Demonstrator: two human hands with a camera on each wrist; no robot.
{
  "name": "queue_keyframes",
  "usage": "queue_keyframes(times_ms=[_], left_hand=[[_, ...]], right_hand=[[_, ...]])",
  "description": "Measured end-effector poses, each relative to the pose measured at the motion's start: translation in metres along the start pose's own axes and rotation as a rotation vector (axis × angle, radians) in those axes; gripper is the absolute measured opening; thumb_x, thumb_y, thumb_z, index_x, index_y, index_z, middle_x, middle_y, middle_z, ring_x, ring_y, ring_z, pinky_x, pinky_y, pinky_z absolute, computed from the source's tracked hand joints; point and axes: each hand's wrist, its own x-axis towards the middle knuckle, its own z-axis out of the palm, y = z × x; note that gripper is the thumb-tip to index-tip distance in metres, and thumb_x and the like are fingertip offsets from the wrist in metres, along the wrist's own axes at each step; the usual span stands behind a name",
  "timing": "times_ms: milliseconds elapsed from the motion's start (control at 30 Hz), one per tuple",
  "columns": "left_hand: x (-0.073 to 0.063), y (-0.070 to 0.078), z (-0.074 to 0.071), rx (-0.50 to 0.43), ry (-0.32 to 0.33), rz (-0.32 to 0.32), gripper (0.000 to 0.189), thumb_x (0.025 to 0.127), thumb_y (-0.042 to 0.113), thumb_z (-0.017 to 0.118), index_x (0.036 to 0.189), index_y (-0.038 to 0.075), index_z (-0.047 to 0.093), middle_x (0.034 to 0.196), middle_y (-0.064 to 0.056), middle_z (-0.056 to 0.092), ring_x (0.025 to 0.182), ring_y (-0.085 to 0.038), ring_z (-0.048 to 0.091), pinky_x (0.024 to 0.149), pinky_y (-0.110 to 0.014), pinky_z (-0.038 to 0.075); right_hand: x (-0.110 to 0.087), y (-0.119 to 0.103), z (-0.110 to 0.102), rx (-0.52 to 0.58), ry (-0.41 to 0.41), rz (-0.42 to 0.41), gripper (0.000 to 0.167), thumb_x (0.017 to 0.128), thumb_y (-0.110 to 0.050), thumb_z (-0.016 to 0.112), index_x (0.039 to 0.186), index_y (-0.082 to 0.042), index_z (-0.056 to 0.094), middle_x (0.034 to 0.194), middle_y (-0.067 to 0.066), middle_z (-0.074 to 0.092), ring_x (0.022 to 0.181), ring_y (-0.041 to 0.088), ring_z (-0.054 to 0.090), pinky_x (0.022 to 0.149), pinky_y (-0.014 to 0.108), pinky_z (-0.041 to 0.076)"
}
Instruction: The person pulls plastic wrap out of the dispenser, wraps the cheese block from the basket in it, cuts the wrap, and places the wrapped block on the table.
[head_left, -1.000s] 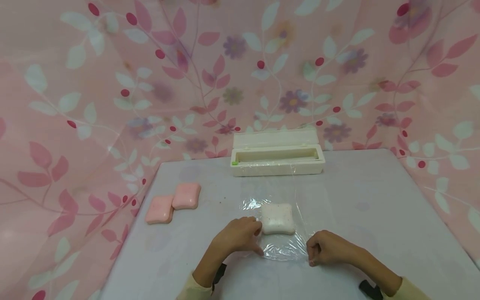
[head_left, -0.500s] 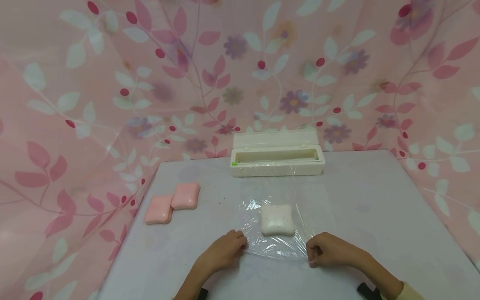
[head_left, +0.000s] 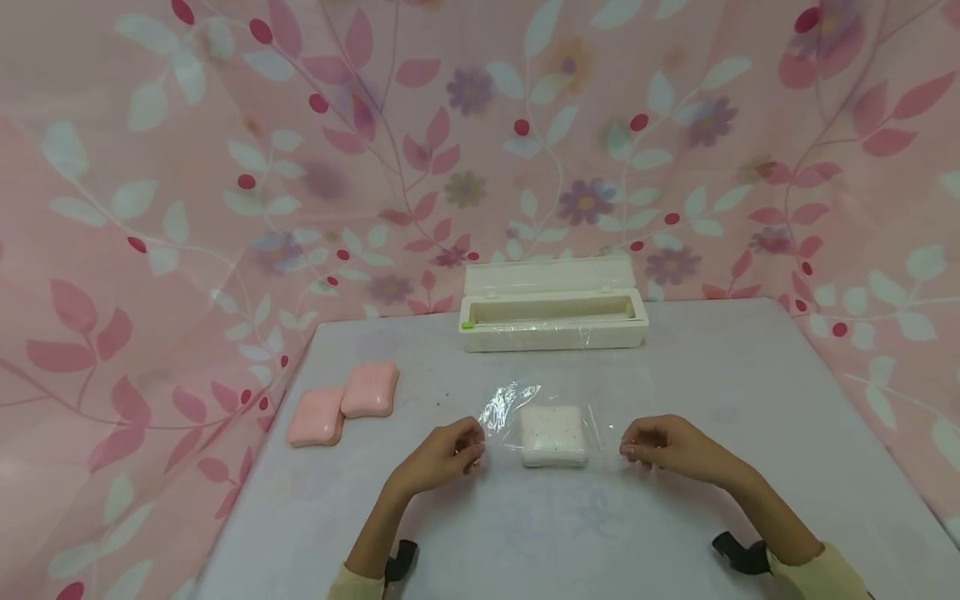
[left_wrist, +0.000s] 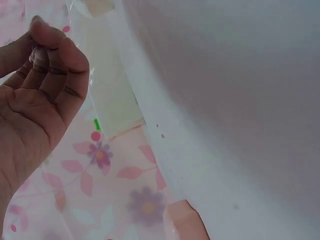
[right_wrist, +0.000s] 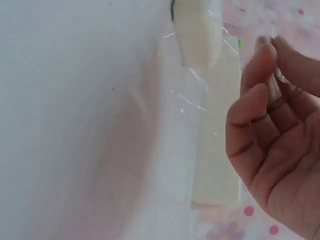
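A white, speckled, pillow-shaped soap bar (head_left: 553, 435) lies on the table in the head view, with clear plastic wrap (head_left: 508, 407) around it, stretching back toward the white box. My left hand (head_left: 442, 454) pinches the left side of the wrap's near edge. On the other side my right hand (head_left: 678, 448) pinches the right side; in the right wrist view a bunched bit of film (right_wrist: 281, 76) shows by its fingers. Both hands are raised off the table, one on each side of the soap and apart from it. How the film lies over the soap is hard to make out.
A long white wrap dispenser box (head_left: 553, 335) with its lid up and a green tab (head_left: 468, 325) stands at the back. Two pink soap bars (head_left: 371, 389) touch each other at the left. Behind the table (head_left: 735, 375) hangs a pink floral cloth (head_left: 465, 150).
My left hand moved from beside the soap to the wrap's near left corner and took hold of it. Both hands then rose and moved away from me, lifting the wrap's near edge toward the soap.
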Motion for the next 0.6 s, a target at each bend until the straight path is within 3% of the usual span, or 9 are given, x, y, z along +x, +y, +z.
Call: queue_keyframes(times_ms=[100, 233, 367, 600], left_hand=[[0.012, -0.001, -0.001, -0.034, 0.030, -0.023, 0.005, 0.101, 0.013, 0.057, 0.102, 0.008, 0.057, 0.075, -0.001, 0.060, 0.064, -0.012, 0.057, 0.056, -0.026, 0.048], [0.025, -0.004, 0.002, -0.024, 0.087, -0.104, 0.006, 0.100, 0.013, 0.057, 0.100, 0.007, 0.057, 0.070, 0.001, 0.059, 0.058, -0.011, 0.054, 0.051, -0.025, 0.045], [0.034, -0.011, 0.009, 0.075, 0.118, -0.174, 0.004, 0.094, 0.008, 0.059, 0.094, 0.004, 0.057, 0.063, 0.004, 0.055, 0.053, -0.008, 0.048, 0.047, -0.024, 0.040], [0.041, -0.012, 0.012, 0.171, 0.090, -0.214, 0.004, 0.087, 0.004, 0.061, 0.087, 0.002, 0.059, 0.064, 0.003, 0.053, 0.055, -0.011, 0.046, 0.049, -0.025, 0.038]], right_hand=[[0.007, 0.004, -0.006, 0.022, 0.090, 0.068, 0.023, 0.098, -0.019, 0.063, 0.102, 0.004, 0.064, 0.082, 0.017, 0.065, 0.067, 0.023, 0.061, 0.054, 0.029, 0.048], [0.019, 0.013, -0.005, 0.015, 0.192, 0.146, 0.024, 0.098, -0.019, 0.063, 0.102, 0.004, 0.064, 0.079, 0.013, 0.065, 0.065, 0.018, 0.059, 0.053, 0.026, 0.047], [0.030, 0.020, 0.002, -0.044, 0.236, 0.188, 0.017, 0.096, -0.015, 0.064, 0.098, 0.002, 0.066, 0.073, 0.009, 0.065, 0.064, 0.018, 0.058, 0.055, 0.027, 0.047], [0.040, 0.026, 0.011, -0.151, 0.261, 0.238, 0.008, 0.092, -0.009, 0.066, 0.091, -0.002, 0.068, 0.066, 0.003, 0.062, 0.059, 0.015, 0.056, 0.054, 0.028, 0.046]])
